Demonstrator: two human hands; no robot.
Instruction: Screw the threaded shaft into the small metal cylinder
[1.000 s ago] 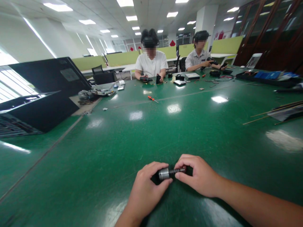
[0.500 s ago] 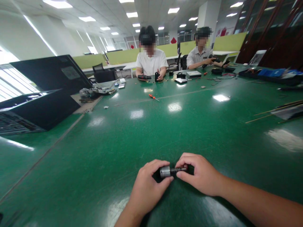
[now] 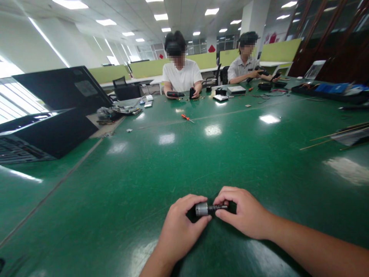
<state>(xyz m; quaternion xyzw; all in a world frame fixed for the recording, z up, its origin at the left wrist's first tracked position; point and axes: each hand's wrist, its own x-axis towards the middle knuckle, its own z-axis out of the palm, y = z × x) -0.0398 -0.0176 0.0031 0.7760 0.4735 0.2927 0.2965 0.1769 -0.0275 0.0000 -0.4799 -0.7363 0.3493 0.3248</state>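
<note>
A silver metal cylinder with a thinner dark ringed shaft (image 3: 202, 209) lies lengthwise between my hands, low in the view, close to the green tabletop. My left hand (image 3: 180, 227) curves around the wide cylinder end, index finger above and thumb below. From the other side, my right hand (image 3: 246, 213) pinches the ringed shaft between thumb and fingers. The shaft's narrow tip shows past the right fingertips. Whether the part rests on the table I cannot tell.
An orange screwdriver (image 3: 187, 118) lies mid-table. At left stands a black computer case (image 3: 54, 134) beside some electronic parts (image 3: 115, 111). Thin rods (image 3: 319, 144) lie at right. Across the table, two co-workers handle tools; a power drill (image 3: 175, 94) is near one.
Both my hands and the metal part keep almost the same pose. Across the table, the co-worker in the white shirt has shifted slightly left.
</note>
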